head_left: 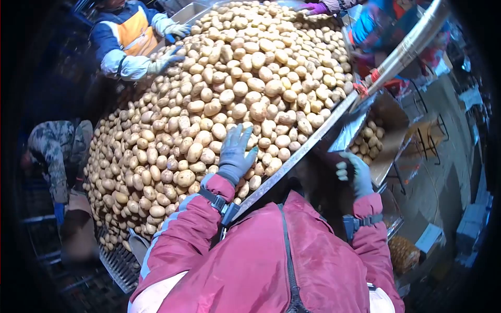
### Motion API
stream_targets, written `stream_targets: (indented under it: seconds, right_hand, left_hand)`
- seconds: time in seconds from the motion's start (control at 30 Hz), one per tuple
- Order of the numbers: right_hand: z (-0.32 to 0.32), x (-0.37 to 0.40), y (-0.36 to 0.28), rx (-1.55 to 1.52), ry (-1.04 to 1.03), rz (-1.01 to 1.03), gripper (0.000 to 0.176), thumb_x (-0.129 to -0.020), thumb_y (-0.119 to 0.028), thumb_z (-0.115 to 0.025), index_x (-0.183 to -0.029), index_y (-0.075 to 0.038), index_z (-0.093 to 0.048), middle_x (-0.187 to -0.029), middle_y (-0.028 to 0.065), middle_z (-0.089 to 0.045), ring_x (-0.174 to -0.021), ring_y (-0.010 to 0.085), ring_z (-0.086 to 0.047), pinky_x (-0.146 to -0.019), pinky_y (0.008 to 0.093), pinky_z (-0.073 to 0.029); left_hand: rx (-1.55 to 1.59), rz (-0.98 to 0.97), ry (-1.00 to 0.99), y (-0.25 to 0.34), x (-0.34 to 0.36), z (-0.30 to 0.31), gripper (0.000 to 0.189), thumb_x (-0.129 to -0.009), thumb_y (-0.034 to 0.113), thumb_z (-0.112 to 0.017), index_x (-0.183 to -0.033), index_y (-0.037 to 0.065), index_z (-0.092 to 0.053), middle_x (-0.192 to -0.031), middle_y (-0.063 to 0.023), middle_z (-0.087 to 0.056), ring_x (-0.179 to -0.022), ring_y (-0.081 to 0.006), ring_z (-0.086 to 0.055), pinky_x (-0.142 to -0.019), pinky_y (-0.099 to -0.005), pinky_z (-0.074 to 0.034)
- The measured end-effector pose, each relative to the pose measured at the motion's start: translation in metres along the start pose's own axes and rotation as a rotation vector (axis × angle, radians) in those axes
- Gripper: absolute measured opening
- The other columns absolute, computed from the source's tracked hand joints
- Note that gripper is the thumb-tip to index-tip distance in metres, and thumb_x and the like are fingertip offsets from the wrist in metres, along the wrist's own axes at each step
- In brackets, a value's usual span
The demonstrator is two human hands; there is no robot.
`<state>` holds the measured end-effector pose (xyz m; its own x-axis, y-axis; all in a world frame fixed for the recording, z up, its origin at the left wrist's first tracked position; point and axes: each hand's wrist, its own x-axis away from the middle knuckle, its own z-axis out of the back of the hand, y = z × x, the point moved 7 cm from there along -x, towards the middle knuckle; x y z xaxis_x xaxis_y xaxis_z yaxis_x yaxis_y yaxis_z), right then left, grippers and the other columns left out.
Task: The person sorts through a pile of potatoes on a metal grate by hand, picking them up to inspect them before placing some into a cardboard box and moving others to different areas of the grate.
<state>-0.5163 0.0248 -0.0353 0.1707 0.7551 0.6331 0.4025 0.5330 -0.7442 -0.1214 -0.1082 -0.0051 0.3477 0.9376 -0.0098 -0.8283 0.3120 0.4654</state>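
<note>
A large heap of pale brown potatoes [209, 112] fills the sorting table in front of me. My left hand [236, 154], in a grey-blue glove, lies on the near side of the heap with its fingers spread, touching potatoes and gripping none. Off the table's metal edge [297, 155], to the right, hangs my right hand [359, 175] in a similar glove. Its fingers are loosely curled and apart, and no object shows in them. Nearest to it is an open cardboard box [389, 117] with potatoes [369, 140] inside.
Across the heap, a person in an orange apron [136, 31] has both gloved hands at the potatoes. Another person's purple glove [314, 8] reaches in at the top. A camouflage sleeve [55, 156] is at the left, beside a slatted grate [119, 261]. A pole [407, 44] slants up right.
</note>
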Motion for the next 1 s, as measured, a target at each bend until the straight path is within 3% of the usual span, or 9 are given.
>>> stream_targets:
  seconds: [0.27, 0.4, 0.43, 0.57, 0.63, 0.73, 0.8, 0.93, 1.0]
  right_hand:
    - [-0.221, -0.111, -0.104, 0.322, -0.346, 0.392, 0.037, -0.096, -0.02, -0.068, -0.13, -0.004, -0.064, -0.101, 0.0042, -0.069, -0.07, 0.0057, -0.059, -0.061, 0.0227, -0.05]
    - [-0.268, -0.153, -0.137, 0.841, -0.226, 0.978, 0.05, -0.087, -0.029, -0.072, -0.133, -0.014, -0.064, -0.12, 0.013, -0.068, -0.107, 0.0227, -0.068, -0.091, 0.0342, -0.054]
    - [-0.281, -0.165, -0.127, 1.006, -0.383, 0.819, 0.056, -0.083, -0.032, -0.072, -0.135, -0.014, -0.062, -0.129, 0.0146, -0.064, -0.124, 0.0293, -0.06, -0.102, 0.0372, -0.049]
    - [-0.301, -0.162, -0.121, 1.605, -0.225, 0.787, 0.058, -0.081, -0.037, -0.074, -0.133, -0.017, -0.061, -0.131, 0.0152, -0.063, -0.122, 0.0324, -0.061, -0.098, 0.0401, -0.052]
    - [-0.304, -0.152, -0.135, 1.491, -0.47, 0.754, 0.056, -0.08, -0.04, -0.075, -0.128, -0.015, -0.063, -0.124, 0.0157, -0.065, -0.115, 0.0323, -0.064, -0.094, 0.0424, -0.053]
    - [-0.28, -0.171, -0.132, 0.839, -0.614, 0.21, 0.053, -0.089, -0.044, -0.073, -0.121, -0.004, -0.063, -0.108, 0.0105, -0.069, -0.102, 0.0268, -0.069, -0.079, 0.0378, -0.056]
    - [-0.249, -0.176, -0.112, 0.471, -0.673, 0.08, 0.049, -0.093, -0.044, -0.07, -0.12, -0.004, -0.063, -0.106, 0.0091, -0.068, -0.092, 0.0242, -0.067, -0.075, 0.0354, -0.056]
    - [-0.204, -0.137, -0.09, -0.114, -0.675, -0.33, 0.045, -0.098, -0.046, -0.062, -0.116, -0.005, -0.065, -0.097, 0.0074, -0.068, -0.07, 0.0186, -0.062, -0.064, 0.0313, -0.054]
    - [-0.196, -0.127, -0.076, 0.073, -0.506, -0.41, 0.044, -0.1, -0.047, -0.058, -0.111, -0.005, -0.068, -0.087, 0.0055, -0.068, -0.062, 0.0185, -0.061, -0.052, 0.0289, -0.05]
  left_hand:
    - [-0.218, 0.052, -0.102, 0.004, 0.001, 0.004, 0.072, -0.086, 0.033, -0.072, -0.152, 0.022, -0.045, -0.156, -0.0151, -0.04, -0.143, -0.0387, -0.038, -0.119, -0.0492, -0.032]
    - [-0.035, 0.124, -0.103, 0.013, -0.007, 0.019, 0.062, -0.085, 0.026, -0.074, -0.144, 0.017, -0.055, -0.15, -0.0163, -0.048, -0.138, -0.0377, -0.044, -0.117, -0.0461, -0.036]
    - [-0.007, 0.121, -0.013, 0.014, -0.009, 0.027, 0.057, -0.087, 0.024, -0.073, -0.141, 0.014, -0.058, -0.145, -0.0168, -0.052, -0.135, -0.037, -0.048, -0.116, -0.0455, -0.038]
    - [0.153, 0.227, 0.145, 0.025, -0.041, 0.054, 0.048, -0.09, 0.025, -0.072, -0.133, 0.006, -0.062, -0.13, -0.02, -0.062, -0.125, -0.0359, -0.056, -0.108, -0.0436, -0.045]
    - [0.16, 0.281, 0.117, 0.02, -0.067, 0.028, 0.054, -0.089, 0.03, -0.073, -0.135, 0.005, -0.059, -0.128, -0.0209, -0.061, -0.121, -0.0362, -0.057, -0.106, -0.044, -0.046]
    - [-0.13, 0.208, 0.048, 0.013, -0.1, -0.022, 0.063, -0.085, 0.034, -0.075, -0.138, 0.006, -0.056, -0.127, -0.0216, -0.059, -0.113, -0.0357, -0.06, -0.1, -0.0451, -0.048]
    - [-0.158, 0.194, 0.079, 0.019, -0.108, -0.021, 0.062, -0.083, 0.032, -0.076, -0.137, 0.007, -0.058, -0.126, -0.0221, -0.059, -0.109, -0.0351, -0.061, -0.096, -0.0454, -0.05]
    - [0.725, 0.49, 0.024, -0.018, -0.096, -0.022, 0.05, -0.083, 0.023, -0.076, -0.131, 0.013, -0.065, -0.107, -0.0083, -0.066, -0.095, -0.0159, -0.064, -0.078, -0.0334, -0.054]
    - [1.298, 0.648, 0.044, -0.02, -0.083, -0.029, 0.05, -0.087, 0.018, -0.068, -0.136, 0.011, -0.061, -0.116, -0.0078, -0.064, -0.098, -0.0159, -0.064, -0.082, -0.0323, -0.055]
